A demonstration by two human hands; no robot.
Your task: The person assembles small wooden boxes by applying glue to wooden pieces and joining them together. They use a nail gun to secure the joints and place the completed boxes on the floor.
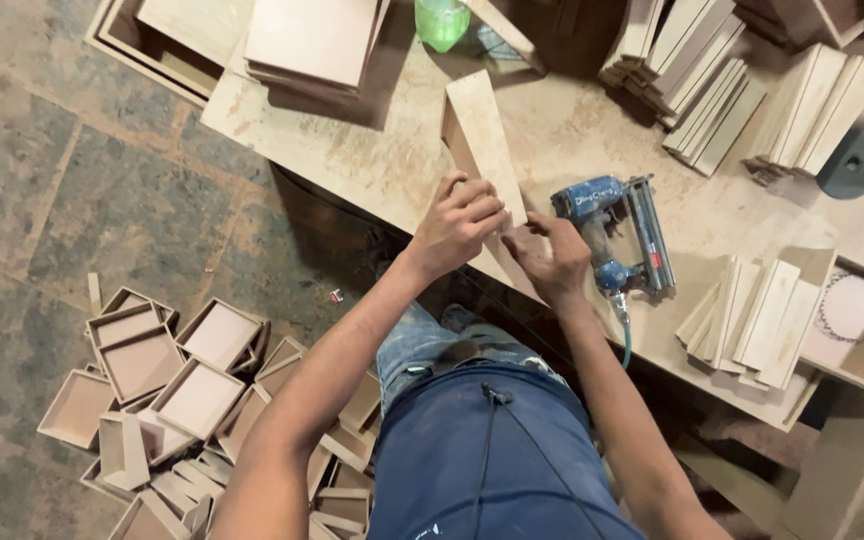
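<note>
Where my two hands meet at the near edge of the dusty fibreboard surface (592,130), I see smooth, pale rectangular boards (480,140) standing joined at an angle. My left hand (455,225) has its fingers (479,205) curled shut on the boards' lower end; my right hand (552,258) pinches the same end from the other side. Just right of my right fingers lies a blue nail gun (612,235). Beyond it sit stacked strips (752,320), and shallow trays (192,380) litter the floor (52,200) below my left arm.

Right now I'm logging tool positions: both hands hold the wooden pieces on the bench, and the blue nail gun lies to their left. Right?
Not quite. The head view shows the blue nail gun to the right of the hands, beside the right hand. The left hand and right hand do hold the wooden pieces.
</note>
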